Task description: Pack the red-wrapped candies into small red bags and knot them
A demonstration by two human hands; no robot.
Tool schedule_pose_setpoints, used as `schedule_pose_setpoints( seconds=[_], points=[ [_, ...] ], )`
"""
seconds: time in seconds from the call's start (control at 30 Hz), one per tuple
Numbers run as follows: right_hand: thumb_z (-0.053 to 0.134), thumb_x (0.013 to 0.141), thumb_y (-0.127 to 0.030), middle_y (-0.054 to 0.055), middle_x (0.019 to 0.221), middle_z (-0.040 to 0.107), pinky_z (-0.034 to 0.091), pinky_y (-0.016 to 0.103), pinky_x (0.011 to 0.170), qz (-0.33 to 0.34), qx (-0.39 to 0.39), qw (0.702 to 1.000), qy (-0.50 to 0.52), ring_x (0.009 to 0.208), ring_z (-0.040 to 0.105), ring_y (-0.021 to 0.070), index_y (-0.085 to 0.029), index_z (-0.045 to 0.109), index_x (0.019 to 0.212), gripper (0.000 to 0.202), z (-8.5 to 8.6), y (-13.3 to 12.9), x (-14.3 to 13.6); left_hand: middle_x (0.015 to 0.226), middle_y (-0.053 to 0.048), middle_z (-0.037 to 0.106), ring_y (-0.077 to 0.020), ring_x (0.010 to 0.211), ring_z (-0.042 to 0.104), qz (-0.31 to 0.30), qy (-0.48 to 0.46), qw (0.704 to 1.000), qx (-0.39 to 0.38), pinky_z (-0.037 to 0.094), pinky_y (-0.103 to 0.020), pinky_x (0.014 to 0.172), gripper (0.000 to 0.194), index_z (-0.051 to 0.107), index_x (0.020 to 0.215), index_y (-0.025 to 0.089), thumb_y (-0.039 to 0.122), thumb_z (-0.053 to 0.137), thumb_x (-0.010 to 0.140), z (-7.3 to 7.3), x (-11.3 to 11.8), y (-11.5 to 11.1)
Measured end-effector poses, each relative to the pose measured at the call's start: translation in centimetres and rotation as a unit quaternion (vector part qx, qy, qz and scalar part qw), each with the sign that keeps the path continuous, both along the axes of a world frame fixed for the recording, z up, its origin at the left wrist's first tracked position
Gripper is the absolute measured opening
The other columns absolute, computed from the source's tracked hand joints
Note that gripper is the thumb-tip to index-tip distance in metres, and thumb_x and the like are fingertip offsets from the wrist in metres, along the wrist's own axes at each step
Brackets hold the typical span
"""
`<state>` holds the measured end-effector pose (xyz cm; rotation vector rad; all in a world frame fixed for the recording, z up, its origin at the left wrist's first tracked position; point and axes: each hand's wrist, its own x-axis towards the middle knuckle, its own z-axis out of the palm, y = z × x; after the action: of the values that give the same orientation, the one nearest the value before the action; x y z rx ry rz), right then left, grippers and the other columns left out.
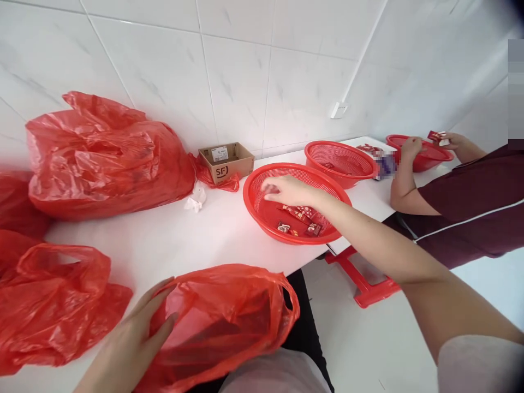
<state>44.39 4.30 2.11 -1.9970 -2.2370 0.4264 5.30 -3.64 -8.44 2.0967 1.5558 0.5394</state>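
- In the head view, find the packets [302,217] in the red basket [254,215], toward six o'clock inside, and at one o'clock from the red bag [241,289].
- Note the left hand [131,333] at the bag's mouth with thumb and fingers spread, and the right hand [289,191] over the basket with fingers loosely bent; cannot tell of any packet pinched there.
- Could lose the bag's mouth through an easing of the left hand, and let thin plastic sag shut.
- Could nudge the basket toward five o'clock with the right forearm, over the nearby edge of the counter [196,240].
- Could drop a packet outside the rim through a loose pinch.
- Cannot make out the bag's bottom, nor the contents of the bulky bag [110,164] near eleven o'clock.
- Hard to read: packet print, blurred right fingertips.
- Cut off: loose bag [57,311] at nine o'clock; co-worker [470,207] at two o'clock.
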Motion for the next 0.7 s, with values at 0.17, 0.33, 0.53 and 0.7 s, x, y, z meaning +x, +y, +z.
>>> schedule_pose_setpoints(
  seconds=[0.17, 0.33, 0.53, 0.7],
  points=[
    [0.077, 0.069, -0.014, 0.015, 0.088, 0.071, 0.051, 0.039, 0.072, -0.088, -0.094, 0.988, -0.090, 0.085, 0.068, 0.0318, -0.017, 0.067, 0.105, 0.037, -5.1, 1.7, 4.3, 0.130, -0.008, 0.065, -0.0327, 0.126, 0.056, 0.033, -0.077, 0.991, -0.105, 0.041, -0.047, 0.110, 0.059, 0.064, 0.120, 0.025, 0.063, 0.052, 0.077, 0.6, 0.4, -0.1],
    [0.073, 0.068, -0.008, 0.012, 0.095, 0.071, 0.050, 0.034, 0.075, -0.060, -0.065, 0.996, -0.017, 0.091, 0.067, 0.0286, -0.019, 0.064, 0.113, 0.047, -7.1, 1.8, 3.9, 0.139, -0.007, 0.059, -0.0327, 0.135, 0.047, 0.165, -0.176, 0.962, -0.125, 0.033, -0.048, 0.115, 0.066, 0.058, 0.131, 0.022, 0.062, 0.056, 0.079, 1.3, 1.0, 0.2],
    [0.053, 0.092, -0.020, 0.010, 0.116, 0.068, 0.054, 0.030, 0.083, -0.028, 0.004, 0.976, 0.216, 0.099, 0.067, 0.0181, -0.017, 0.056, 0.123, 0.031, -3.9, 1.7, 2.0, 0.141, -0.010, 0.057, -0.0322, 0.135, 0.047, 0.168, -0.223, 0.947, -0.157, 0.033, -0.048, 0.115, 0.070, 0.057, 0.135, 0.021, 0.061, 0.059, 0.078, -0.5, 1.6, 1.1],
    [0.057, 0.092, -0.028, 0.007, 0.114, 0.069, 0.052, 0.035, 0.091, 0.126, 0.005, 0.854, 0.505, 0.105, 0.065, 0.0186, -0.019, 0.057, 0.121, 0.030, -0.8, -2.2, -3.9, 0.141, -0.010, 0.056, -0.0310, 0.133, 0.049, 0.104, -0.227, 0.952, -0.178, 0.033, -0.045, 0.115, 0.069, 0.058, 0.133, 0.018, 0.059, 0.059, 0.078, -0.4, 2.9, 1.2]
  ],
)
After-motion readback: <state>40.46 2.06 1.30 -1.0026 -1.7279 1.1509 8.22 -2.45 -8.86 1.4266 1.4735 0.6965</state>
